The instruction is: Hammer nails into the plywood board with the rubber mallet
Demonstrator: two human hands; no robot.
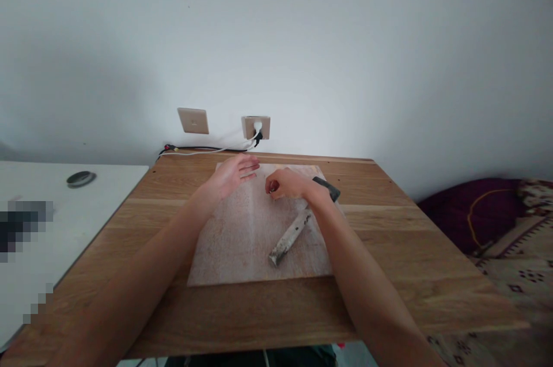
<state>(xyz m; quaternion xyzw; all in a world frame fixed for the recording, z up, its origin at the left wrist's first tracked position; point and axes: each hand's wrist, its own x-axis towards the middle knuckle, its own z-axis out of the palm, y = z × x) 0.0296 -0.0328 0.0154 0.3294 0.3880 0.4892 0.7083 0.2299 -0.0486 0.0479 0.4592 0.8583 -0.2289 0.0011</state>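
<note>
A pale, worn board [242, 240] lies on the wooden table [389, 252]. On it rests a hammer [290, 238] with a pale wooden handle, its dark head [327, 187] at the board's far right corner, partly hidden by my right wrist. My left hand [233, 174] hovers over the far part of the board with fingers stretched out, holding nothing. My right hand [287, 184] is beside it, fingers curled in a pinch on something too small to make out, just left of the hammer head.
A white table [52, 205] adjoins on the left with a dark round object [80, 178] on it. Wall sockets [256, 127] with a white plug and cables sit behind the table. A dark cushion [470, 205] and patterned rug lie to the right.
</note>
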